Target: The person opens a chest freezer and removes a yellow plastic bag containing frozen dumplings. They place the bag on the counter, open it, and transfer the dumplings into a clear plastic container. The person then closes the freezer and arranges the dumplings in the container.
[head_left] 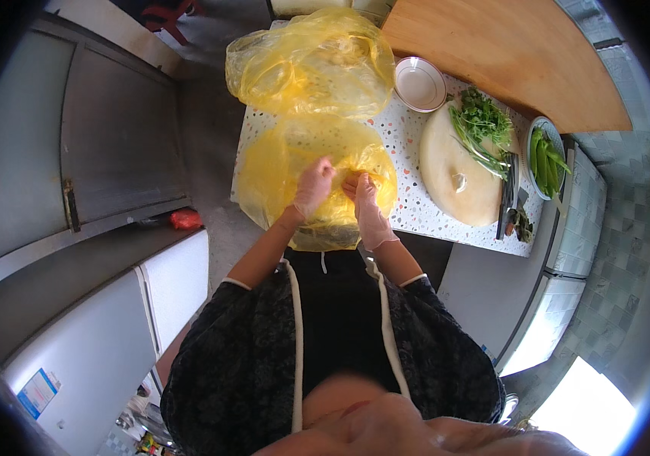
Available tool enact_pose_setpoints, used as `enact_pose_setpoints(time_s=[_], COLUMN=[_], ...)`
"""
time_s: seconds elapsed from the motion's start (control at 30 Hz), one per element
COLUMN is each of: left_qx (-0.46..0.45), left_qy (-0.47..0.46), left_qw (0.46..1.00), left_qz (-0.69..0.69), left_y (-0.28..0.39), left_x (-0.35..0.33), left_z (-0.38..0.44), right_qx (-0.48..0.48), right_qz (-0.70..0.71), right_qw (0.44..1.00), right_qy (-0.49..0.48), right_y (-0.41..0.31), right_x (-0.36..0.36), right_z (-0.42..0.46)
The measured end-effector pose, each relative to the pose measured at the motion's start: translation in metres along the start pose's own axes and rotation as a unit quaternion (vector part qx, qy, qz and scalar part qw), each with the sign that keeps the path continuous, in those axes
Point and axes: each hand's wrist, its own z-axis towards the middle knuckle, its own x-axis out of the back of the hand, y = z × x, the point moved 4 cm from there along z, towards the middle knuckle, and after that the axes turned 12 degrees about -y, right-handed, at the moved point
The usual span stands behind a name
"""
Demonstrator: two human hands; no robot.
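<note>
A large translucent yellow plastic bag (279,154) lies puffed up at the near edge of a speckled table. My left hand (315,185), in a clear disposable glove, is over it with curled fingers; whether it grips the film cannot be told. My right hand (364,191), gloved the same way, has its fingertips together on a gathered part of this bag. Beyond it rests a second yellow plastic bag (308,68), with something pale inside that is not clear.
To the right are a white bowl (421,84), a round cutting board (445,165) with green herbs (482,119) and a garlic bulb (459,182), a dark-handled knife (508,194), and a basket of green peppers (544,162). A wooden board (496,57) stands behind.
</note>
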Motion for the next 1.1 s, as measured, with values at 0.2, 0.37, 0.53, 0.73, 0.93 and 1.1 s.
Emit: enact_pose_setpoints(time_s=[0.2, 0.37, 0.53, 0.73, 0.93, 1.1], left_qx=[-0.100, -0.103, -0.039, -0.093, -0.054, -0.079], left_qy=[-0.113, -0.010, 0.081, 0.183, 0.183, 0.141], left_qw=[0.988, 0.991, 0.990, 0.975, 0.981, 0.977], left_qz=[0.004, -0.089, -0.109, -0.085, 0.035, 0.143], left_y=[0.077, 0.071, 0.032, -0.006, -0.032, -0.020], left_x=[-0.007, 0.030, 0.068, 0.072, 0.072, 0.058], left_z=[-0.044, -0.030, -0.001, 0.040, 0.056, 0.070], right_qx=[-0.052, -0.099, -0.182, -0.150, -0.026, 0.084], right_qz=[0.278, 0.427, 0.496, 0.437, 0.417, 0.370], right_qw=[0.951, 0.861, 0.826, 0.870, 0.898, 0.917], right_qy=[-0.122, -0.257, -0.194, -0.174, -0.138, -0.120], right_y=[-0.007, -0.020, -0.046, -0.063, -0.059, -0.026], right_x=[-0.033, -0.056, -0.074, -0.044, 0.043, 0.114], right_z=[-0.030, -0.009, -0.025, -0.063, -0.136, -0.204])
